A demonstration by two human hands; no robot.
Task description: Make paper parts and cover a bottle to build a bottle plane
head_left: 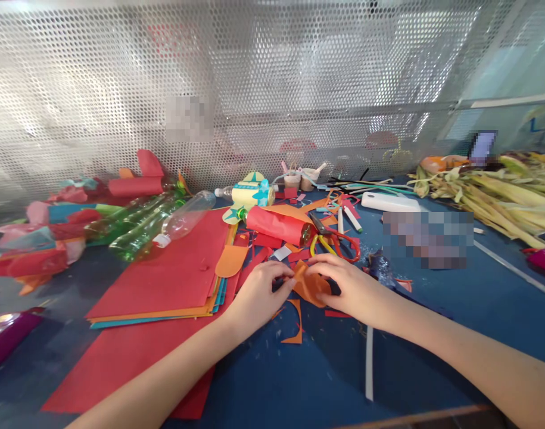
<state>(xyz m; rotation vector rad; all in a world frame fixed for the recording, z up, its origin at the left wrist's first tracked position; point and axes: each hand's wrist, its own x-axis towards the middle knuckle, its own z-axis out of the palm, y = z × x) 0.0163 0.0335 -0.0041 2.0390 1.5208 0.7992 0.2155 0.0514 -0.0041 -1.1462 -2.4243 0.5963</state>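
Observation:
Between my two hands is a piece of orange paper (pixel 311 287), cut to a rounded outline and slightly bent. My left hand (pixel 264 293) pinches its left edge between thumb and fingers. My right hand (pixel 350 286) grips its right side, fingers curled over the top and thumb below. Just beyond lie scissors (pixel 324 245) with yellow and red handles and a bottle wrapped in red paper (pixel 279 226). An orange cutout with a rounded end (pixel 231 261) rests on the red paper stack (pixel 165 268) to the left. A curved orange offcut (pixel 295 325) lies nearer me.
Clear and green plastic bottles (pixel 187 217) lie at the left by paper-covered crafts (pixel 53 238). A yellow paper-wrapped bottle (pixel 249 193), cups (pixel 308 179), markers (pixel 352 219) and a white glue gun-like object (pixel 389 202) are farther back. Dried husks (pixel 500 190) spread at the right before the perforated metal panel (pixel 263 77).

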